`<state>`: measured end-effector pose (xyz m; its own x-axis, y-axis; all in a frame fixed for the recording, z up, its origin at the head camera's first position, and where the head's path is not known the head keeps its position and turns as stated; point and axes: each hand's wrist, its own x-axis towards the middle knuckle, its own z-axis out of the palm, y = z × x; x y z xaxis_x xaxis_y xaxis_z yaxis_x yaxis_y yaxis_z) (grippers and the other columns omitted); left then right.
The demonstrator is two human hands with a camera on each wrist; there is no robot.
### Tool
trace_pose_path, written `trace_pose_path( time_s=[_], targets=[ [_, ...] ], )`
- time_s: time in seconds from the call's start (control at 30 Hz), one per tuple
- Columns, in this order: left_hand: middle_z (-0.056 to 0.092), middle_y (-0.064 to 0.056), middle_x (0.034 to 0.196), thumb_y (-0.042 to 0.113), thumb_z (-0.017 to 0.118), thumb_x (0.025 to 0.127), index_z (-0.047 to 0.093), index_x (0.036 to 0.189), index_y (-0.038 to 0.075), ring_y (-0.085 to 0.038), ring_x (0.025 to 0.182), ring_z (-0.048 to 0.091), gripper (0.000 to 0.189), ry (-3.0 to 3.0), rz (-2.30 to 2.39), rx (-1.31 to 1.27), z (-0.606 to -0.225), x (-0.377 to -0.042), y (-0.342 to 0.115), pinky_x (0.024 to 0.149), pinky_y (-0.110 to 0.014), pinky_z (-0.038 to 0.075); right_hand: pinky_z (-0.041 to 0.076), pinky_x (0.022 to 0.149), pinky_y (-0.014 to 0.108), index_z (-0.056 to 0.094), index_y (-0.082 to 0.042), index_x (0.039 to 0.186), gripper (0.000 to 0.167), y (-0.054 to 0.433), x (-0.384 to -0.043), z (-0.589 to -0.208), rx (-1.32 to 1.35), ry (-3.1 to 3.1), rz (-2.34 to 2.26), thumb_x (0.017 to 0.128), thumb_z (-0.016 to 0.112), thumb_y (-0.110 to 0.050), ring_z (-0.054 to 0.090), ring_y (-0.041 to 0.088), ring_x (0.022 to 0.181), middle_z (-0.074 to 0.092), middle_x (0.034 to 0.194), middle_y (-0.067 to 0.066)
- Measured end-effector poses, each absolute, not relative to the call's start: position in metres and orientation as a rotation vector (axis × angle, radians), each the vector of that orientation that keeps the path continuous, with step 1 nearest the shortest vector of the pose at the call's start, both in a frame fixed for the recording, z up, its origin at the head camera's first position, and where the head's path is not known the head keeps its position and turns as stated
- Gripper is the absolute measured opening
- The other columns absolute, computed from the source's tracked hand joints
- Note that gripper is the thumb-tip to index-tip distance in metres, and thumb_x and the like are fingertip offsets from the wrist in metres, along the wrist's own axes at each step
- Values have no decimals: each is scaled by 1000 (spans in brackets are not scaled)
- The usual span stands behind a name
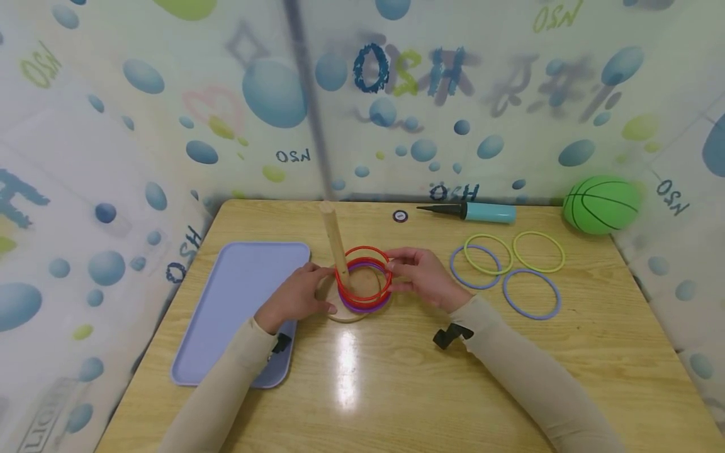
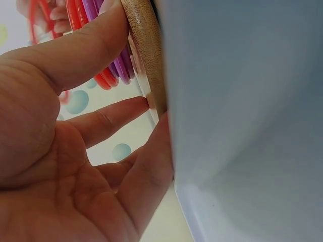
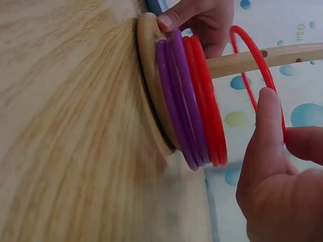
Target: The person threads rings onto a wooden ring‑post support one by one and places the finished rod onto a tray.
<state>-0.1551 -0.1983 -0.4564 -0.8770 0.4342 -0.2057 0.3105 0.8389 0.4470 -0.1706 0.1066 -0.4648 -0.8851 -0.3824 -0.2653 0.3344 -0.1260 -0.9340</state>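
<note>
My right hand [image 1: 421,277] pinches a red ring [image 3: 262,63] between thumb and fingers. This ring encircles the upright wooden post [image 1: 334,239], tilted and raised above a stack on the same post. Two red rings [image 3: 204,96] make up the top of the stack, with several purple rings [image 3: 181,101] beneath them. The stack lies on a round wooden base [image 1: 347,316]. At the base's left side, my left hand [image 1: 300,292] grips its rim, the thumb near the top face and fingers along the edge.
A blue-grey tray [image 1: 243,296] lies under my left forearm. Rightward are two yellow rings [image 1: 538,233] and two blue rings [image 1: 532,272], one pair overlapping. Along the back stand a small dark disc [image 1: 400,216], a blue hand pump [image 1: 489,212] and a green ball [image 1: 601,204].
</note>
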Motion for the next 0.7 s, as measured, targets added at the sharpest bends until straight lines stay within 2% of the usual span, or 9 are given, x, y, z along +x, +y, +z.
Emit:
trace_pose_path(
  time_s=[0.17,0.37,0.7],
  targets=[
    [60,-19,137,36,91,85,54,154,8,-36,122,59,83,2716,578,564,-455,-154,-198,102,-52,51,65,81,41,59,7,143,38,105,-171,-470,-45,1733,-2015,106,61,-2,66,18,102,64,122,13],
    [60,-19,137,37,90,85,55,154,9,-36,122,59,83,2718,572,567,-457,-154,-198,101,-52,52,65,79,39,63,6,138,35,104,-173,-472,-12,1815,-1966,104,64,-2,68,21,99,65,120,12],
    [59,-19,139,37,90,86,55,154,10,-36,125,58,82,2714,566,558,-457,-154,-197,104,-53,51,65,78,36,69,2,132,30,103,-176,-473,46,1918,-1886,102,69,-5,68,17,92,67,124,14]
  ],
)
